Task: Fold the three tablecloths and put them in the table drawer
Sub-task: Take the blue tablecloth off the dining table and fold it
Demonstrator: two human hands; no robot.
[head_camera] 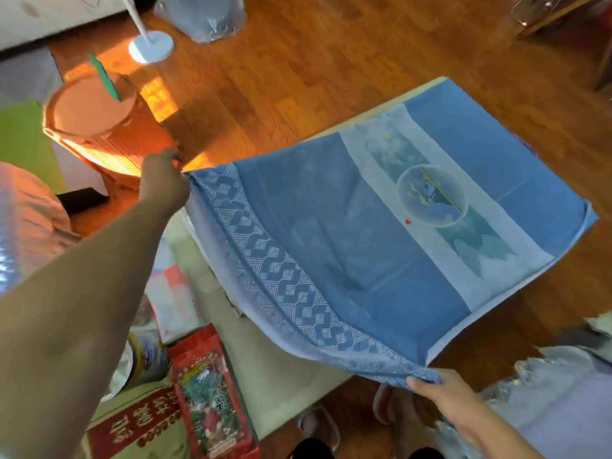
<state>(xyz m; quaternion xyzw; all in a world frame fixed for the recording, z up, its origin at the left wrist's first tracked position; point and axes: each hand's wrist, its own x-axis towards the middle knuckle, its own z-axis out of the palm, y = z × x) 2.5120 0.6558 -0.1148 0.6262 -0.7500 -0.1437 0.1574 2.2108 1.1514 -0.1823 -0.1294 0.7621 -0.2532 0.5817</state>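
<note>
A: Where is the task judged to stand?

B: Early, it seems. One blue cloth (381, 226) is spread over the desk (291, 376), with its near patterned edge lifted clear. No finished fold is seen on it yet.

A: How is it held?

B: The far-left corner is pinched in the left hand (164, 180), whose grip is closed tight on the fabric. The near corner is pinched by the right hand (443, 392), thumb on top, grip likewise closed on the cloth. The edge between them is stretched in a shallow sag.

A: And the rest of it?

B: The far half lies flat on the desk, with its right corner hanging just past the desk's edge. A first fold is probably being started, judging by the raised edge.

A: The other two cloths?

B: A pale, grey-patterned fabric (556, 392) is seen at lower right, possibly another one; it cannot be told for certain. A third is not made out.

A: The drawer?

B: No drawer is shown. Boxes (212, 399) and a tin (145, 359) are crowded at the desk's left end, beside the cloth.

A: So what is left?

B: Nearly everything, it is judged: all folds and the stowing.
</note>
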